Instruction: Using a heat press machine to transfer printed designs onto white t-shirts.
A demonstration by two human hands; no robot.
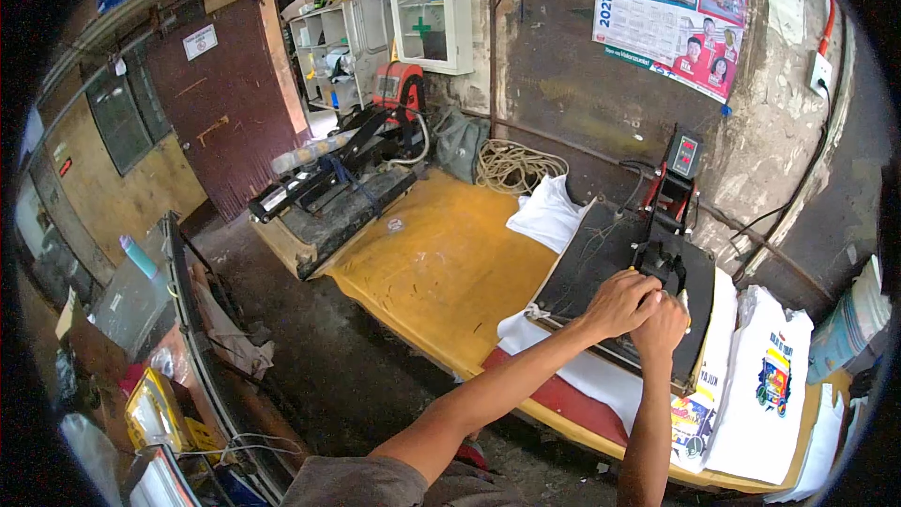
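Note:
Side by side and touching, my left hand (623, 304) and my right hand (663, 325) are closed over the front of a black heat press (587, 268). They seem to grip its handle, which the fingers mostly hide. The press's flat upper plate is down over a white shirt (601, 380), whose edge sticks out in front and at the right with a colored print. Just right of the press lies another white printed shirt (765, 394). A small control box (686, 156) with a red display stands at the back of the press.
The table has a yellow cover (441, 253). A second heat press (352, 197) with a red control box stands at its far left. Coiled rope (516, 167) and a white cloth (546, 213) lie at the back. Cables hang along the right wall. A cluttered glass-topped table (131, 300) stands left.

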